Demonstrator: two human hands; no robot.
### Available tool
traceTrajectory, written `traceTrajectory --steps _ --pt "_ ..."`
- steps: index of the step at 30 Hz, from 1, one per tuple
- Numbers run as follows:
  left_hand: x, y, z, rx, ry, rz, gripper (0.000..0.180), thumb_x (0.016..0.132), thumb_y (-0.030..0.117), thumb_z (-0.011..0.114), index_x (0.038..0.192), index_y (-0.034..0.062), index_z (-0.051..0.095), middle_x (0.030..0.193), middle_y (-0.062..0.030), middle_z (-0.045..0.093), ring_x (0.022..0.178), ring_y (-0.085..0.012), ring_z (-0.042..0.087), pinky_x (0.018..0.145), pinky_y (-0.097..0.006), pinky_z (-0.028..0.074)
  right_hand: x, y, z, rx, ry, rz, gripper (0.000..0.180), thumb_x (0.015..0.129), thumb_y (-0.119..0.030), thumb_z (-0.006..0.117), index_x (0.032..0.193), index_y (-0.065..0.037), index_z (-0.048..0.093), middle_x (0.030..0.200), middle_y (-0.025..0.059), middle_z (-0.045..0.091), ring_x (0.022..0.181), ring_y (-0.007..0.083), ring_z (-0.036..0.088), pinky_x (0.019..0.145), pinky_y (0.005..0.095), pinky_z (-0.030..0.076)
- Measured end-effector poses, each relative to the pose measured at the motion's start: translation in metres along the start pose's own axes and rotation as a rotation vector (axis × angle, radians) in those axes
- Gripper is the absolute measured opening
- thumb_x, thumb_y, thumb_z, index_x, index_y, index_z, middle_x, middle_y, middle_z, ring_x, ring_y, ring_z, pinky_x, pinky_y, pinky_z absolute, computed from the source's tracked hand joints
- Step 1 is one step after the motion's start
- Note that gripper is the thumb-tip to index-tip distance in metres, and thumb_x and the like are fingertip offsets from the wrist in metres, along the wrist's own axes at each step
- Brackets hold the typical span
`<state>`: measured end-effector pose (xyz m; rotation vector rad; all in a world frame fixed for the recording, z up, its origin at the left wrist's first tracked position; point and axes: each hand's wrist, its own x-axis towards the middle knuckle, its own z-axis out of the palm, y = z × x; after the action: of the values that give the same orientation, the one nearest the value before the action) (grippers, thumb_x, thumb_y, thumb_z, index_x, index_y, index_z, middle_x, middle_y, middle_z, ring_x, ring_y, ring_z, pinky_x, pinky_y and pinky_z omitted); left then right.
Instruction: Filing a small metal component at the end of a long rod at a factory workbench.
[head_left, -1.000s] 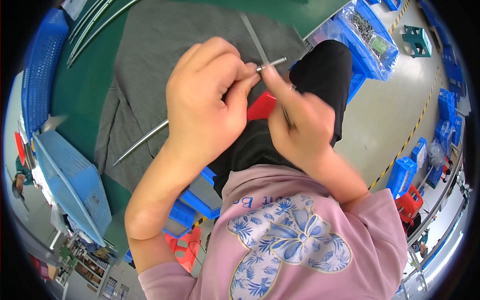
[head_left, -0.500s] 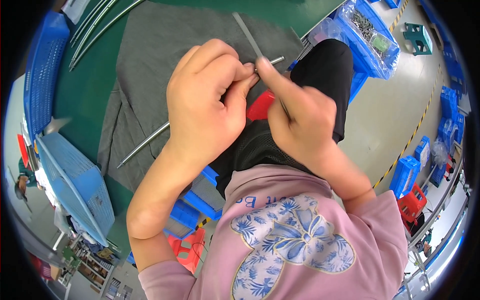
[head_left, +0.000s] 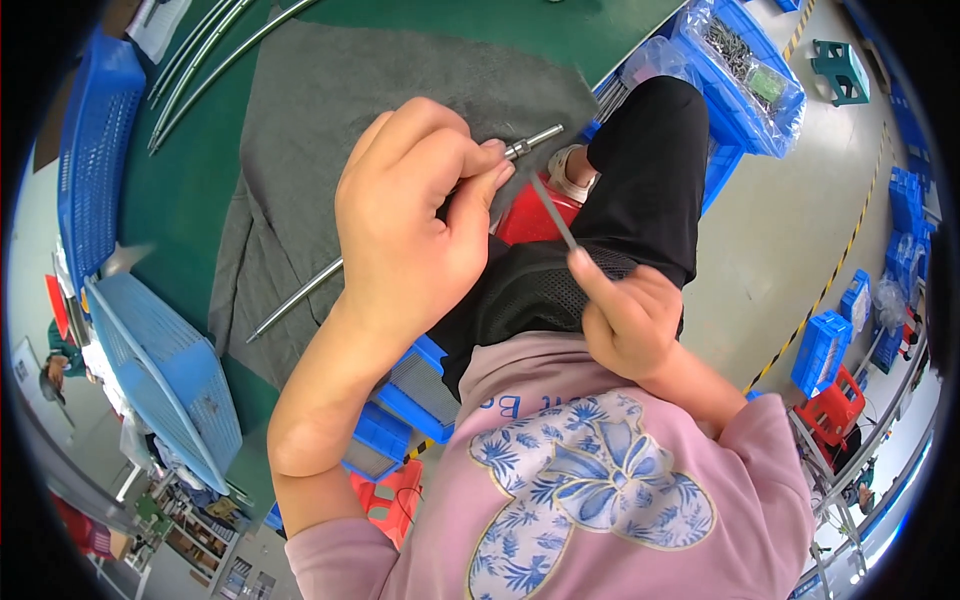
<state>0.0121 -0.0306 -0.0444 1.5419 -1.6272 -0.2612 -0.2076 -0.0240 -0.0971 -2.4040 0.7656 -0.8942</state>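
My left hand (head_left: 415,215) is closed around a thin shiny metal rod (head_left: 298,297), which slants under the palm. Its stepped far end sticks out past my thumb and fingertips, and its other end points to the lower left. My right hand (head_left: 635,320) is closed on a narrow flat grey file (head_left: 553,210), the index finger stretched along it. The file's tip is below the rod's stepped end, apart from it. Beneath my left hand a dark grey cloth (head_left: 330,100) is spread on the green table (head_left: 420,25).
Several long metal rods (head_left: 195,85) lie at the table's upper left. Blue perforated baskets (head_left: 165,370) stand along the left edge. To the right, a blue bin (head_left: 765,95) holds bagged small metal parts. A green stool (head_left: 840,72) stands on the floor.
My right hand has drawn the file down and to the right, away from the rod's end. My left hand keeps its grip on the rod, nearly in place.
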Motion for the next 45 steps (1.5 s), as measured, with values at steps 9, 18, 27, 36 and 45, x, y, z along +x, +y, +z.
traceTrajectory --steps 9,18,27,36,45 --pt "-0.001 0.003 -0.008 0.067 -0.077 0.008 0.014 0.071 -0.006 0.071 0.081 -0.002 0.062 0.078 -0.0076 0.056 0.063 -0.0144 0.052 0.056 -0.024 0.042 -0.038 0.014 0.003 0.112 -0.028 0.044 0.059 0.056 0.007 0.058 0.114 -0.001 0.066 0.047 -0.0009 0.04 0.037 0.0159 0.036 0.041 0.0297 0.031" --pt "0.001 0.006 -0.005 0.066 -0.038 -0.025 0.02 0.061 0.0 0.072 0.076 0.0052 0.06 0.072 -0.0071 0.054 0.062 -0.0228 0.053 0.054 -0.032 0.041 -0.035 0.017 0.006 0.155 -0.043 0.088 0.056 0.064 0.01 0.057 0.118 0.0 0.063 0.05 0.0007 0.045 0.038 0.0167 0.041 0.042 0.0298 0.033" --pt "0.0 0.006 -0.007 0.15 0.001 0.091 0.02 0.061 0.0 0.074 0.078 0.0048 0.063 0.072 -0.0061 0.053 0.062 -0.0227 0.052 0.054 -0.032 0.04 -0.034 0.017 0.009 0.196 -0.019 0.113 0.05 0.071 0.012 0.058 0.119 0.0 0.062 0.051 0.0018 0.045 0.038 0.0168 0.042 0.043 0.0295 0.032" --pt "0.001 0.0 -0.006 0.29 0.049 0.256 0.02 0.063 -0.001 0.076 0.08 0.0037 0.068 0.074 -0.0053 0.057 0.061 -0.0205 0.051 0.052 -0.031 0.04 -0.036 0.017 0.007 0.183 0.0 0.119 0.048 0.071 0.011 0.059 0.118 0.001 0.063 0.051 0.0021 0.045 0.038 0.0178 0.04 0.043 0.0302 0.032" --pt "0.004 -0.006 -0.008 0.123 -0.008 0.068 0.018 0.067 -0.001 0.074 0.083 0.0041 0.067 0.075 -0.006 0.055 0.064 -0.0224 0.052 0.055 -0.032 0.041 -0.026 0.016 0.0 0.134 0.114 0.104 0.048 0.067 0.011 0.059 0.115 0.004 0.063 0.052 0.0016 0.046 0.039 0.0165 0.041 0.043 0.0292 0.033"
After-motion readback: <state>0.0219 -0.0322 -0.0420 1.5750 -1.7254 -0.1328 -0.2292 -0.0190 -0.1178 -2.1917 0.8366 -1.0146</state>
